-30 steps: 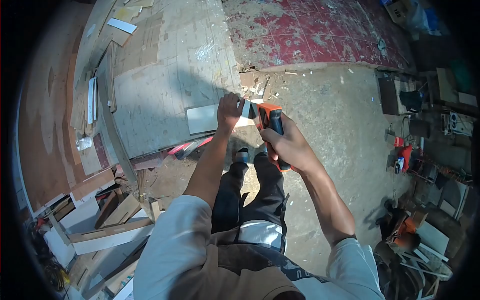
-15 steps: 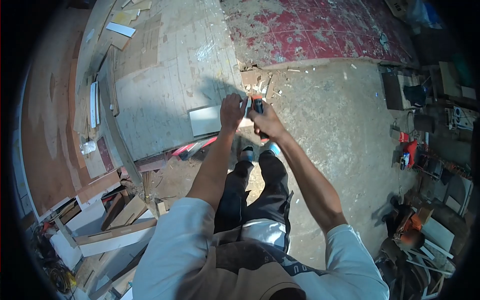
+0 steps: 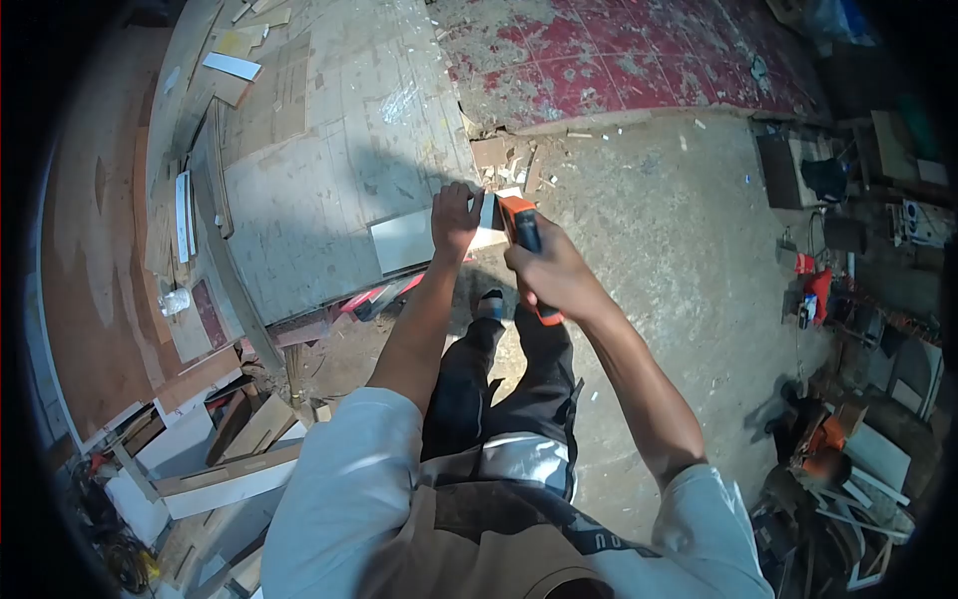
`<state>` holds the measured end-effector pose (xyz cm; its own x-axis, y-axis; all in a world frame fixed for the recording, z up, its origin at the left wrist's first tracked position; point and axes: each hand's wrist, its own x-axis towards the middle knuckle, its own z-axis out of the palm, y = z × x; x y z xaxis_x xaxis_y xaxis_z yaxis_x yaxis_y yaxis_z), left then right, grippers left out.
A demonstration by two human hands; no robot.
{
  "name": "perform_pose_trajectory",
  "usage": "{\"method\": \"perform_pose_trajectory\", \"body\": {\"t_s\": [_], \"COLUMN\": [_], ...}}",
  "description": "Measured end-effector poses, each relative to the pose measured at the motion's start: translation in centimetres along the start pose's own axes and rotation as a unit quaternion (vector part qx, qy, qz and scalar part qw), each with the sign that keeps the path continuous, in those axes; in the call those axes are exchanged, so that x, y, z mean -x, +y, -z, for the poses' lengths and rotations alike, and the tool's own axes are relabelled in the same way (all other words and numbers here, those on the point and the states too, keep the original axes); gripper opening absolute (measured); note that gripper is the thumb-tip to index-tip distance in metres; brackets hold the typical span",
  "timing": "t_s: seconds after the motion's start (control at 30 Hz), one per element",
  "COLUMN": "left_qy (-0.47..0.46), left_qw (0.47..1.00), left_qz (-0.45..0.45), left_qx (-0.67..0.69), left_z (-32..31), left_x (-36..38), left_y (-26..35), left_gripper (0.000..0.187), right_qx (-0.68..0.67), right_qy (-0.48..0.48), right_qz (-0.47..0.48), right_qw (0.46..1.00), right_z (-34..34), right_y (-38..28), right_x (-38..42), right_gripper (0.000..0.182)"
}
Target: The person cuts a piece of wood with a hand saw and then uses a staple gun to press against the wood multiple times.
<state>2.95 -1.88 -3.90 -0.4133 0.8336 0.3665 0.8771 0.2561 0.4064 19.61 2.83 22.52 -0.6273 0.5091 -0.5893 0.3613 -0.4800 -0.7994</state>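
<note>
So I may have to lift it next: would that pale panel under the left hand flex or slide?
The pale panel looks flat and thin, so probably stiff and light. It overhangs the workbench edge and might tip without the left hand pressing it.

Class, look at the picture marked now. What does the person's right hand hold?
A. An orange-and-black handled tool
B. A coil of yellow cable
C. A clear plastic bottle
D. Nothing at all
A: the right hand is closed around the orange-and-black handled tool, set against the end of the white panel that the left hand presses onto the workbench.
</note>
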Motion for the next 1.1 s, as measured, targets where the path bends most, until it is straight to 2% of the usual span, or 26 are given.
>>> {"method": "perform_pose_trajectory", "body": {"t_s": [0.03, 0.07, 0.1, 0.2, 0.27, 0.33, 0.43, 0.53, 0.6, 0.7, 0.8, 0.87, 0.9, 0.93, 1.0, 1.1], "left_qy": [-0.003, 0.005, 0.01, -0.012, -0.011, -0.007, -0.016, 0.008, 0.022, 0.03, -0.011, -0.007, -0.013, -0.011, 0.005, 0.01], "left_qw": [1.0, 1.0, 1.0, 0.999, 0.999, 1.0, 0.999, 1.0, 1.0, 0.999, 1.0, 1.0, 1.0, 1.0, 0.999, 1.0], "left_qz": [0.004, 0.007, 0.005, 0.008, 0.012, 0.016, 0.013, 0.005, 0.005, 0.002, 0.015, 0.009, 0.005, 0.011, 0.017, 0.015], "left_qx": [0.004, 0.008, 0.009, 0.038, 0.029, 0.021, 0.044, 0.03, 0.013, -0.013, 0.004, -0.002, -0.002, 0.01, 0.032, 0.024], "left_z": [0.3, 0.4, 0.3, 0.6, 0.6, 0.6, 0.7, 0.4, 0.0, -0.6, -0.5, -0.1, 0.2, 0.2, 0.2, 0.4], "left_x": [0.2, -0.6, -1.0, -0.8, -0.8, -0.4, -0.7, -0.4, -1.6, -0.8, -0.6, -0.7, 0.1, 0.0, -0.7, -0.8], "left_y": [0.2, 0.3, 0.3, 0.0, 0.3, 0.7, 0.4, 0.3, -0.1, -0.2, 0.1, 0.1, 0.3, 0.4, 0.3, 0.2], "left_gripper": [0.024, 0.024, 0.024, 0.024, 0.024, 0.024, 0.024, 0.024, 0.025, 0.028, 0.028, 0.028, 0.028, 0.028, 0.026, 0.025], "right_qx": [-0.01, 0.005, -0.002, -0.023, 0.021, 0.006, -0.006, -0.033, 0.002, 0.0, 0.009, 0.037, 0.02, 0.009, 0.006, -0.006], "right_qy": [-0.01, 0.005, 0.03, 0.033, 0.038, 0.035, 0.03, 0.024, -0.012, 0.022, 0.013, 0.011, 0.023, 0.008, 0.019, 0.013], "right_qz": [0.033, 0.01, 0.017, 0.054, 0.033, 0.022, 0.01, 0.001, -0.011, -0.013, -0.005, -0.031, 0.007, 0.027, 0.048, 0.054], "right_qw": [0.999, 1.0, 0.999, 0.998, 0.999, 0.999, 0.999, 0.999, 1.0, 1.0, 1.0, 0.999, 1.0, 1.0, 0.999, 0.998], "right_z": [0.4, 0.3, 0.0, -1.1, -0.2, -0.1, -0.7, -0.8, -0.1, 0.3, 0.0, -0.1, 0.2, 0.5, -0.3, -0.6], "right_y": [3.6, 5.5, 7.9, 8.2, 8.8, 9.1, 6.8, 1.8, -2.7, -3.2, -2.5, 0.0, 3.6, 6.8, 8.2, 6.8], "right_x": [-2.5, -4.7, -7.2, -9.7, -9.5, -8.8, -7.1, -1.5, 1.7, 5.0, 5.0, 2.0, -1.0, -3.9, -8.0, -8.5], "right_gripper": [0.028, 0.03, 0.019, 0.018, 0.039, 0.039, 0.037, 0.032, 0.025, 0.014, 0.017, 0.023, 0.014, 0.017, 0.018, 0.018]}}
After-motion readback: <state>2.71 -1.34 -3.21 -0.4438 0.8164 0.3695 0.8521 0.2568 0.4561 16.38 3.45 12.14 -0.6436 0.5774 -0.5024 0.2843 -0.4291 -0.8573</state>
